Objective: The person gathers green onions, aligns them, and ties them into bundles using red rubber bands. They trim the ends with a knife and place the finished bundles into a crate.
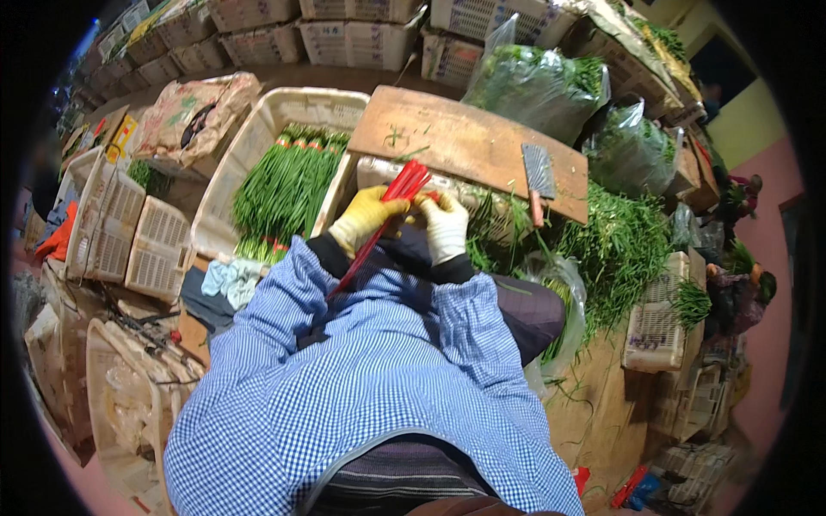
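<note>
My left hand (362, 218), in a yellow work glove, grips a bundle of long red plastic strips (408, 180). Their folded ends stick up above the thumb, and the tails hang down toward my lap. Close beside it, my right hand (444, 227) wears a paler glove and pinches a small red piece between thumb and fingers. Just beyond both hands lies a wooden board (445, 126) with scraps of green on it. A cleaver (539, 173) with a wooden handle rests at the board's right end.
Left of the board, a white plastic crate (210, 213) holds tied bunches of green stalks (284, 184). Loose greens (613, 251) are heaped at right, below filled clear bags (535, 90). Stacked crates (358, 45) line the back. Another person (739, 290) works at far right.
</note>
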Demonstrator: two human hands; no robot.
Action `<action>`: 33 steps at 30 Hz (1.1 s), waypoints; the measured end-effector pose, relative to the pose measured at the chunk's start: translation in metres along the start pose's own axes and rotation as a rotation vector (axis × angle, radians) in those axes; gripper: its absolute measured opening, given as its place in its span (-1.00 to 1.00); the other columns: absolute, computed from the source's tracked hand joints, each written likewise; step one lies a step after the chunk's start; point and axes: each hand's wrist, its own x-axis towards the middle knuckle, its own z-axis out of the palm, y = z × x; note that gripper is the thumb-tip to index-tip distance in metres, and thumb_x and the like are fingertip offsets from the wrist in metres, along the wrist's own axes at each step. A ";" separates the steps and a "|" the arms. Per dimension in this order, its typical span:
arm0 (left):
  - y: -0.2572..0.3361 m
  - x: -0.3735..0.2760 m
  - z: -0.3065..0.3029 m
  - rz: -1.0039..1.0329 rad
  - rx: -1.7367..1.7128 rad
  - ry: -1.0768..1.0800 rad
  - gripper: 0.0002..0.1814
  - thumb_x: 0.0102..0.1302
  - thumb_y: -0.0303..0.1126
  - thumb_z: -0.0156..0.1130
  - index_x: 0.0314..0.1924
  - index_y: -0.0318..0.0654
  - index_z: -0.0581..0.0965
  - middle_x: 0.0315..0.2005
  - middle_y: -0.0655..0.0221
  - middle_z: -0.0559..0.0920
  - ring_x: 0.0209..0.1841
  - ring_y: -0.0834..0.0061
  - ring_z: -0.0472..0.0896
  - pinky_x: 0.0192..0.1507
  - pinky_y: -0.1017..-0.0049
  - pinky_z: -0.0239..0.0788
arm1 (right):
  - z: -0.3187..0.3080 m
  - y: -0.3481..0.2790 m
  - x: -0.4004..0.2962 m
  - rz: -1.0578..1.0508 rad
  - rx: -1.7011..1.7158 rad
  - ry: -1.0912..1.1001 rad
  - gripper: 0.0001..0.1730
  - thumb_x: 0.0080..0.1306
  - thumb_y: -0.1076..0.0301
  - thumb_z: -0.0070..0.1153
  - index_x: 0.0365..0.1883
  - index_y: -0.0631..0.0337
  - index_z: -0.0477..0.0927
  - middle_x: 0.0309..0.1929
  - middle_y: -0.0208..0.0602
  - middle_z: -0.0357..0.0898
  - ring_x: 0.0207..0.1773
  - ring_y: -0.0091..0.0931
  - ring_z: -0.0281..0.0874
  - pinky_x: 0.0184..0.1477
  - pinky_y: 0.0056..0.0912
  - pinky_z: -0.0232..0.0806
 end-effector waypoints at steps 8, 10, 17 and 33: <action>-0.002 0.002 -0.005 -0.020 0.031 0.037 -0.76 0.35 -0.27 0.20 -0.14 -0.30 0.56 -0.48 0.39 0.63 -0.51 0.56 0.58 -0.52 0.53 0.48 | -0.002 0.002 -0.006 0.060 0.021 -0.064 -0.85 0.26 0.48 0.18 -0.20 0.28 0.59 -0.39 -0.30 0.65 -0.42 -0.53 0.61 -0.37 -0.53 0.47; -0.001 0.002 -0.004 -0.020 0.034 0.036 -0.76 0.34 -0.26 0.21 -0.15 -0.29 0.56 -0.49 0.38 0.62 -0.52 0.55 0.58 -0.53 0.53 0.48 | -0.002 -0.001 -0.004 0.063 0.006 -0.075 -0.86 0.25 0.46 0.21 -0.24 0.29 0.56 -0.41 -0.29 0.64 -0.47 -0.55 0.59 -0.43 -0.56 0.43; -0.002 0.002 -0.002 -0.027 0.106 0.013 -0.76 0.33 -0.25 0.22 -0.17 -0.28 0.56 -0.50 0.37 0.61 -0.55 0.52 0.57 -0.50 0.52 0.49 | 0.004 -0.009 0.005 0.118 -0.024 -0.004 -0.80 0.27 0.30 0.27 -0.35 0.25 0.56 -0.50 -0.34 0.62 -0.58 -0.58 0.52 -0.52 -0.59 0.36; -0.002 -0.005 -0.007 0.054 0.029 -0.033 -0.69 0.30 -0.23 0.23 -0.05 -0.26 0.54 -0.50 0.39 0.58 -0.58 0.58 0.54 -0.60 0.55 0.42 | -0.012 0.030 0.015 -0.220 -0.212 0.049 -0.87 0.31 0.43 0.09 -0.29 0.29 0.64 -0.43 -0.35 0.64 -0.46 -0.59 0.55 -0.38 -0.54 0.42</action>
